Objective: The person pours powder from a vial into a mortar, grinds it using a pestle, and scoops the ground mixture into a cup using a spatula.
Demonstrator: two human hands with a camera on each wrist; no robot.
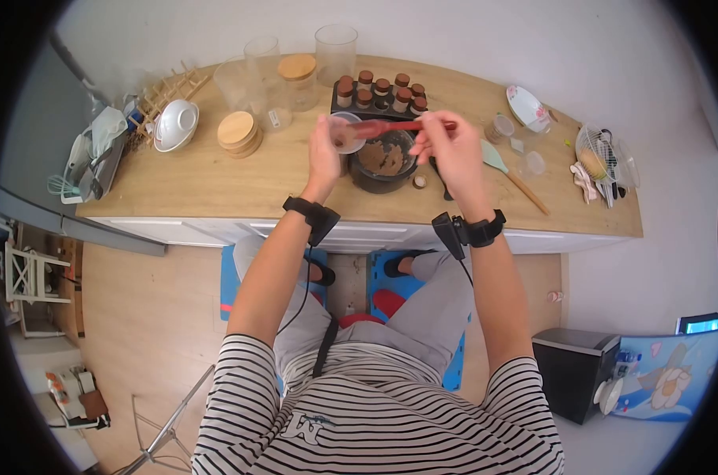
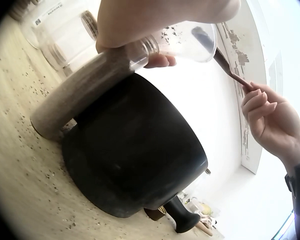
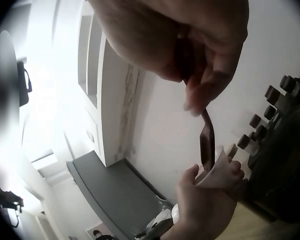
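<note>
My left hand (image 1: 323, 162) grips a clear plastic funnel (image 2: 190, 40) with dark flecks on its inner wall. Its narrow end meets a tall clear bottle (image 2: 85, 92) full of brownish powder, tilted in the left wrist view beside a black bowl (image 2: 135, 145). From above, the bowl (image 1: 378, 185) shows loose brown powder inside. Between its thumb and fingers, my right hand (image 1: 450, 150) pinches the handle of a dark red spatula (image 1: 390, 125). That spatula's blade (image 3: 207, 150) reaches into the funnel's wide mouth.
Behind the bowl stands a black rack (image 1: 339, 111) of small jars with reddish-brown lids. Wooden-lidded canisters (image 1: 240, 133) and white bowls (image 1: 177, 123) are to the left. A pale green spatula (image 1: 493, 156) and a wire basket (image 1: 600, 150) are to the right. Powder specks dot the counter (image 2: 20, 165).
</note>
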